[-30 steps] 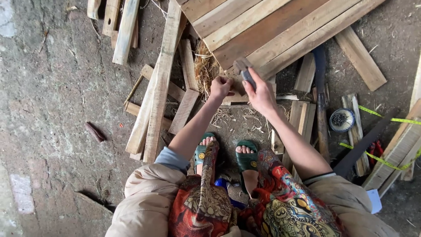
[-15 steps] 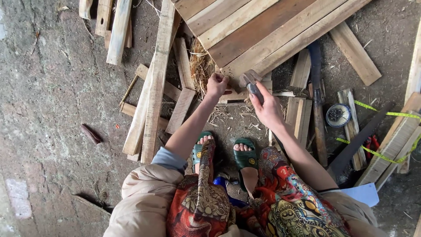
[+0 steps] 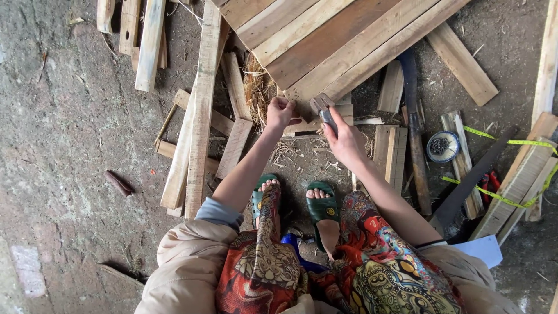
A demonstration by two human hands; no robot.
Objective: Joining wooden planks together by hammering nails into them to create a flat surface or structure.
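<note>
Filling the upper middle of the frame, a panel of wooden planks lies on the concrete floor, its lower corner pointing down toward the person's hands. Left of it a long plank runs from the top edge down past shorter offcuts, and a dark saw blade slants across the right side (a yellow tape measure crosses over it). Just below the panel's corner, the right hand is wrapped around the grey handle of a hammer, whose head touches the panel edge. Beside it, centre frame, the left hand is pinched shut against the same corner; what it pinches is too small to tell. A small round tin sits right of the hands.
</note>
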